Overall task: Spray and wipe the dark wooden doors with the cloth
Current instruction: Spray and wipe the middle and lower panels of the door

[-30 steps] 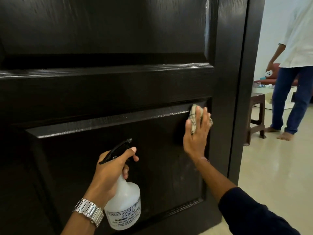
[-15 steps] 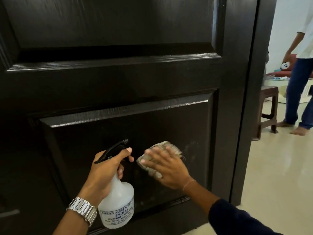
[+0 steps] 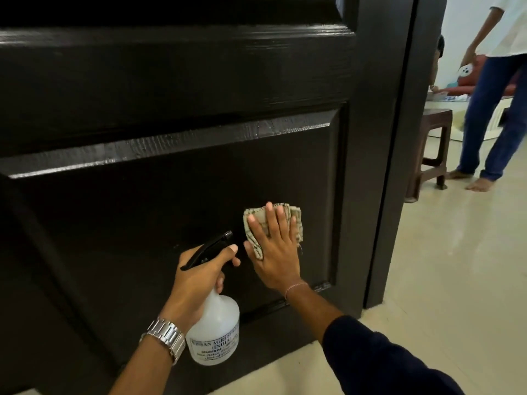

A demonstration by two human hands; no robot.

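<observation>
The dark wooden door (image 3: 176, 89) fills most of the view, with a raised lower panel. My right hand (image 3: 275, 252) lies flat with straight fingers on a folded beige cloth (image 3: 296, 223), pressing it against the lower panel near its right side. My left hand (image 3: 196, 283), with a metal watch at the wrist, grips the neck of a translucent white spray bottle (image 3: 214, 334). The bottle's black trigger head (image 3: 208, 249) points at the door just left of the cloth.
The door's edge and frame (image 3: 399, 138) stand at the right. Beyond lies a pale tiled floor (image 3: 456, 266). A brown stool (image 3: 433, 149) stands past the frame, and a person in jeans (image 3: 490, 118) stands barefoot beside it.
My right hand with the cloth has swept from the panel's upper right corner down to its lower part, then turned fingers-up. The view has dropped lower. The left hand still holds the bottle.
</observation>
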